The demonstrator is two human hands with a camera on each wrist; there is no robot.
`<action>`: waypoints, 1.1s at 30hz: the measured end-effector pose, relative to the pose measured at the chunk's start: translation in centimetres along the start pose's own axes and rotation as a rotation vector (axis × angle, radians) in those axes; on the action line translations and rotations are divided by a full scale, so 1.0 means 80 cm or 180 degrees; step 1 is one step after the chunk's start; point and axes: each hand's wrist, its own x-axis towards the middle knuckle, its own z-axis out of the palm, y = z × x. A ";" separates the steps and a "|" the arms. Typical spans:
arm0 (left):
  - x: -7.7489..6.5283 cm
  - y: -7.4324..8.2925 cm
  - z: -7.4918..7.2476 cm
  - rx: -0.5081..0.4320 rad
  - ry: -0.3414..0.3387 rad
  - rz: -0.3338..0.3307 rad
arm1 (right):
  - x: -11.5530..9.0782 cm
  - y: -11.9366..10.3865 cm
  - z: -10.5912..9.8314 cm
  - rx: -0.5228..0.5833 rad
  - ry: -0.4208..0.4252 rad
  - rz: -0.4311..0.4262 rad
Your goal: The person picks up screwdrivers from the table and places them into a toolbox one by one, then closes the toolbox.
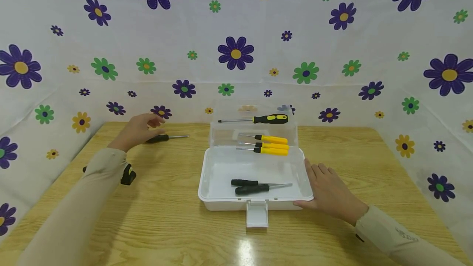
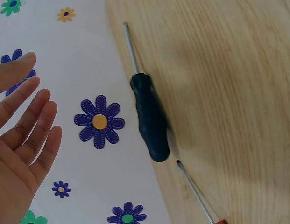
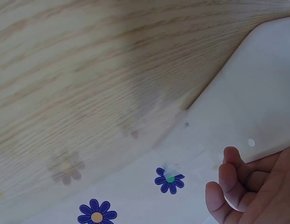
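My left hand (image 1: 138, 130) hovers at the table's back left, fingers loosely spread and holding nothing. Below it lies a screwdriver with a dark handle (image 2: 152, 119), apart from the fingers in the left wrist view. My right hand (image 1: 329, 190) grips the front right corner of a white toolbox (image 1: 221, 205), thumb at the front wall and fingers along the side. Two black-handled screwdrivers (image 1: 252, 190) lie inside the box. Its clear lid (image 1: 225, 136) stands open at the back. Several screwdrivers, one black and yellow (image 1: 271, 118) and others yellow-handled (image 1: 273, 146), show at the lid.
A black and yellow object (image 1: 128, 175) is partly hidden by the left sleeve. The shaft of another screwdriver (image 2: 196, 193) shows in the left wrist view, with a bit of red at its end. Flowered white cloth (image 1: 236, 19) encloses the wooden table (image 1: 166, 216) behind and at the sides.
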 end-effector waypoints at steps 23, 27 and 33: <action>0.011 -0.062 0.008 0.0027 -0.0282 -0.0336 | -0.002 0.000 0.002 0.0056 -0.0035 0.0075; 0.013 -0.071 0.012 0.0040 -0.0334 -0.0421 | -0.002 0.001 0.002 0.0057 -0.0055 0.0067; 0.018 -0.093 0.020 0.0037 -0.0333 -0.0478 | -0.002 0.001 0.003 0.0038 -0.0038 0.0045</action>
